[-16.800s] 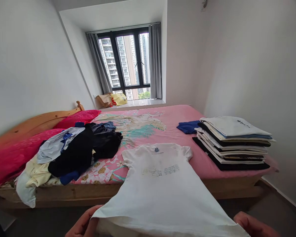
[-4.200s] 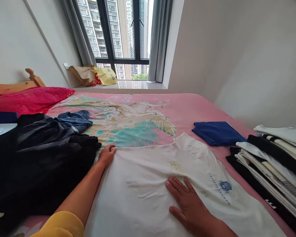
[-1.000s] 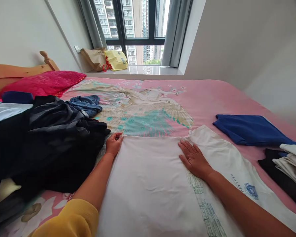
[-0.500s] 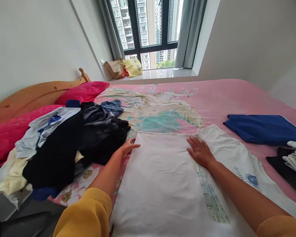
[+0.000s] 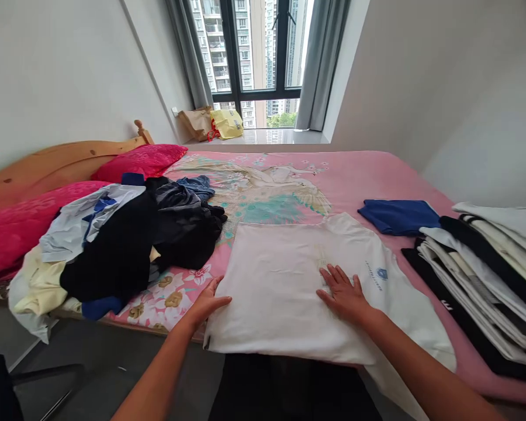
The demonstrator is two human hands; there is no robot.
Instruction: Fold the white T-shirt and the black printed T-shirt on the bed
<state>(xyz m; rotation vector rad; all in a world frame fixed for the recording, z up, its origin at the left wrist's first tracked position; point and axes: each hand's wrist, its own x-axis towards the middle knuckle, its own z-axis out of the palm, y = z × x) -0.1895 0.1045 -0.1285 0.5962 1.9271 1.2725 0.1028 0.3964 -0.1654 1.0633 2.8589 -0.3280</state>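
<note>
A white T-shirt (image 5: 280,280) lies on the pink bedsheet (image 5: 355,175), its left side folded over into a flat panel, a small blue crest showing at the right. My left hand (image 5: 208,304) rests at the panel's near left corner, fingers stretched onto the cloth edge. My right hand (image 5: 344,292) lies flat and spread on the middle of the shirt, near the crest.
A heap of unfolded dark and pale clothes (image 5: 114,245) sits left of the shirt, beside red pillows (image 5: 140,161). A stack of folded shirts (image 5: 486,263) stands at the right, a folded blue garment (image 5: 397,215) behind it. Bags (image 5: 214,121) rest on the window sill.
Both hands have slid from the shirt's far edge down toward the near edge of the bed. The view has pulled back, showing the folded stack again.
</note>
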